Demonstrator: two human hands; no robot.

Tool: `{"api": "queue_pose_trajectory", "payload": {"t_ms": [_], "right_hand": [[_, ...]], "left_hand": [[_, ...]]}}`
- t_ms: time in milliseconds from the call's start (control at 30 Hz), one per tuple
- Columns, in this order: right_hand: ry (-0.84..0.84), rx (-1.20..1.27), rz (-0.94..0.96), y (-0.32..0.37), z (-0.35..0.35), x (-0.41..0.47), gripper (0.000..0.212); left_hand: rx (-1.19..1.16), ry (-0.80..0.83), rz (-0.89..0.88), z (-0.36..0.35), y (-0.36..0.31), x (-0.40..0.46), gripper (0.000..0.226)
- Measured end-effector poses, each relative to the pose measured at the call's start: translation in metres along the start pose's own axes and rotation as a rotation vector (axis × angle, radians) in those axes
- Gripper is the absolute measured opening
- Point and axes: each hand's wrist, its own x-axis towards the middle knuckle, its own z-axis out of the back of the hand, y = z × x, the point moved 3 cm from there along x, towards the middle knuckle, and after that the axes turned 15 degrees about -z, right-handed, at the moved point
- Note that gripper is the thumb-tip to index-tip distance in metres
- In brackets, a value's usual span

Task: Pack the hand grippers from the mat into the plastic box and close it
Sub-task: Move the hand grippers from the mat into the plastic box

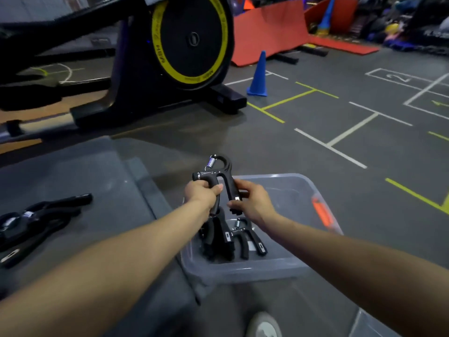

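I hold a black hand gripper point(217, 175) with a steel spring upright over the clear plastic box point(303, 188). My left hand point(201, 193) is closed around its left handle. My right hand point(252, 200) pinches the lower end of its right handle. Inside the box lie several black hand grippers point(230, 237), near its front wall. More black hand grippers point(36, 220) rest in a loose pile on the grey mat point(97, 190) at the left. An orange latch point(322, 212) shows on the box's right side.
A black exercise bike with a yellow-ringed flywheel point(189, 40) stands beyond the mat. A blue cone point(258, 76) is on the lined grey floor, with red mats point(269, 30) behind. A clear plastic edge point(379, 324), perhaps the lid, lies at the bottom right beside a shoe point(264, 324).
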Motion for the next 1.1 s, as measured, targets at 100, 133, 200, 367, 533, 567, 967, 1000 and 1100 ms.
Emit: {"api": "queue_pose_trajectory", "payload": {"t_ms": [100,133,200,367,533,567,967,1000,1100], "right_hand": [[-0.059,-0.025,-0.049,-0.016,0.016,0.006,0.058],[-0.081,-0.031,-0.06,-0.022,0.022,0.008,0.055],[-0.133,-0.058,-0.077,-0.031,0.032,0.016,0.052],[-0.169,-0.019,-0.223,-0.06,0.037,0.039,0.054],[-0.188,-0.135,-0.394,-0.091,0.035,0.056,0.041],[-0.201,-0.156,-0.421,-0.096,0.035,0.061,0.037],[-0.19,-0.379,-0.555,-0.147,0.021,0.105,0.024],[-0.187,-0.371,-0.562,-0.151,0.02,0.106,0.026],[-0.194,-0.345,-0.571,-0.158,0.017,0.112,0.03]], "left_hand": [[-0.02,0.046,0.028,-0.03,0.011,-0.001,0.014],[-0.021,0.063,0.033,-0.04,0.016,0.001,0.012],[-0.007,0.1,0.042,-0.055,0.025,0.004,0.009],[0.001,0.269,0.044,-0.067,0.041,0.001,0.037],[0.611,0.449,-0.136,-0.048,0.072,0.004,0.051],[0.716,0.475,-0.183,-0.046,0.075,0.005,0.056],[0.979,0.664,-0.214,-0.05,0.119,0.024,0.107],[0.985,0.678,-0.206,-0.05,0.122,0.026,0.107],[0.995,0.713,-0.193,-0.05,0.127,0.028,0.107]]}}
